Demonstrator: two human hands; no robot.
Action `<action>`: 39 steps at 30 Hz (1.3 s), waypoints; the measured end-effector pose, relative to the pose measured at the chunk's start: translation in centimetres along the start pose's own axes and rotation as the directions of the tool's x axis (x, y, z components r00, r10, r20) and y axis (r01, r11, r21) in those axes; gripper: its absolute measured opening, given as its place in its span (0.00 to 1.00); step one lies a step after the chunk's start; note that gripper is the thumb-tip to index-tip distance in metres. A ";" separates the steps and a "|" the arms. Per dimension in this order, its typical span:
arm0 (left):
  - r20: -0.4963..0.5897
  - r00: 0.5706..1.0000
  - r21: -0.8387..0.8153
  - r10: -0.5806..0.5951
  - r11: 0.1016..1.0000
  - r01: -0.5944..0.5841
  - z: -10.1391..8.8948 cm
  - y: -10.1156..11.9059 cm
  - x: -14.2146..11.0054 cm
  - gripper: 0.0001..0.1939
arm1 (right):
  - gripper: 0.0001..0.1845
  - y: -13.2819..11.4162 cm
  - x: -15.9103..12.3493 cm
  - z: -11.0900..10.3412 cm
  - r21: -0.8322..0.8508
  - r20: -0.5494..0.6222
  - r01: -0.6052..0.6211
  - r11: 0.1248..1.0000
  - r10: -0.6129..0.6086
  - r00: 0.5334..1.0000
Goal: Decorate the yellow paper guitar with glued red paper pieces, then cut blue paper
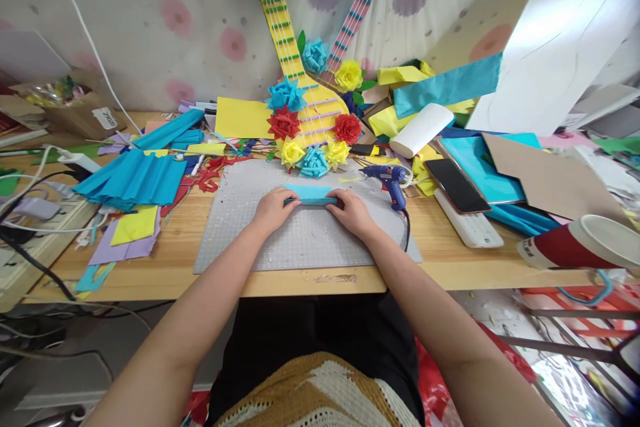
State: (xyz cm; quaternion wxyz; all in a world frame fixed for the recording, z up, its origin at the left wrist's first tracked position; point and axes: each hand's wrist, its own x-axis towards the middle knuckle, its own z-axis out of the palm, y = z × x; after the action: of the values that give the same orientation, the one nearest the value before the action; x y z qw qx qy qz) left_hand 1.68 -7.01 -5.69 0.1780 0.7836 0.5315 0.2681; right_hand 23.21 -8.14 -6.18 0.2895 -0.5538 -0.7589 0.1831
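Note:
A folded strip of light blue paper [311,194] lies on the grey cutting mat [300,240]. My left hand [273,209] presses on its left end with fingers curled over the paper. My right hand [351,211] grips the right end the same way. Both hands rest on the mat, a little apart, with the strip stretched between them.
A blue glue gun [387,178] stands at the mat's right edge, its cord trailing forward. A yellow paper guitar [300,90] with paper flowers leans at the back. Pleated blue paper [133,180] lies left; a phone [457,185], cardboard [550,180] and a red-and-white cup [575,245] lie right.

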 end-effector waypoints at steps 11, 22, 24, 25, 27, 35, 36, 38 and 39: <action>-0.024 0.991 0.042 -0.129 0.991 0.130 -0.3 0.6 0.1 0.15 | 0.07 -0.2 0.3 0.2 0.034 -0.032 -0.092 0.995 0.093 0.995; -0.104 0.963 0.042 -0.248 0.966 0.254 0.1 -0.2 0.3 0.27 | 0.15 -0.2 0.3 0.8 0.009 -0.066 -0.130 0.991 0.130 0.989; -0.120 0.959 0.048 -0.256 0.964 0.263 0.2 -0.4 0.4 0.29 | 0.17 -0.3 0.2 0.8 0.005 -0.080 -0.137 0.990 0.137 0.987; -0.125 0.957 0.051 -0.260 0.962 0.268 0.2 -0.4 0.4 0.30 | 0.17 -0.3 0.2 0.8 0.003 -0.084 -0.140 0.990 0.140 0.987; -0.131 0.952 0.058 -0.278 0.956 0.287 0.1 -0.4 0.4 0.32 | 0.18 -0.4 0.1 0.8 -0.006 -0.090 -0.148 0.989 0.147 0.985; -0.149 0.931 0.063 -0.333 0.936 0.345 -0.5 0.3 0.3 0.31 | 0.15 -0.4 0.1 0.8 -0.025 -0.086 -0.152 0.988 0.150 0.985; -0.152 0.931 0.059 -0.333 0.937 0.345 -0.5 0.3 0.3 0.30 | 0.15 -0.4 0.2 0.9 -0.026 -0.085 -0.154 0.988 0.151 0.985; -0.157 0.930 0.053 -0.332 0.938 0.344 -0.5 0.2 0.2 0.30 | 0.13 -0.3 0.2 0.9 -0.028 -0.087 -0.152 0.988 0.149 0.985; -0.156 0.929 0.053 -0.334 0.937 0.346 -0.5 0.2 0.2 0.29 | 0.13 -0.3 0.2 1.0 -0.030 -0.089 -0.147 0.989 0.143 0.986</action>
State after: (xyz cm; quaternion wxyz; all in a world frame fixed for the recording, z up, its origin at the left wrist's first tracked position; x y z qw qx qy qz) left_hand 1.59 -6.86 -5.12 0.1513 0.6646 0.6808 0.2682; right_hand 22.36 -8.02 -6.71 0.2979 -0.6203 -0.7065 0.1654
